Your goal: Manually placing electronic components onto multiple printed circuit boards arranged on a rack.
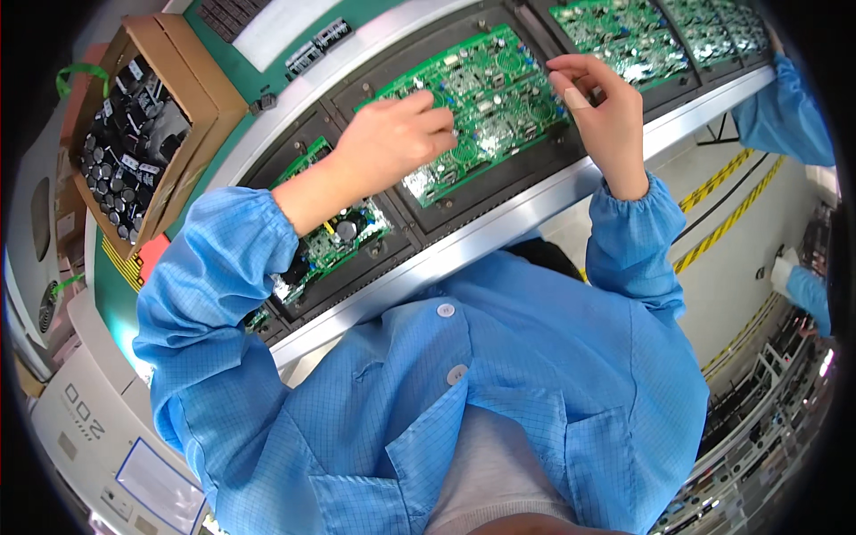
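Note:
My left hand [392, 138] is over the left part of a large green circuit board [486, 111], its fingers curled. What they hold, if anything, is hidden beneath them. At the board's right edge is my right hand [611, 116], thumb and index fingertips brought close together; I cannot make out anything between them. A pale strip is wrapped on one of its digits. The board is packed with small parts and lies in a dark carrier frame [437, 223]. Under my left forearm sits a smaller board [343, 236] with a round black part, partly covered by my sleeve.
A cardboard box [203, 102] of black cylindrical components [125, 160] stands at the left. Behind the rail lie a row of black parts [318, 46] and a loose black part [263, 101]. More green boards [620, 40] continue rightward, near another person's blue sleeve [785, 116]. A metal rail [446, 259] runs along the front.

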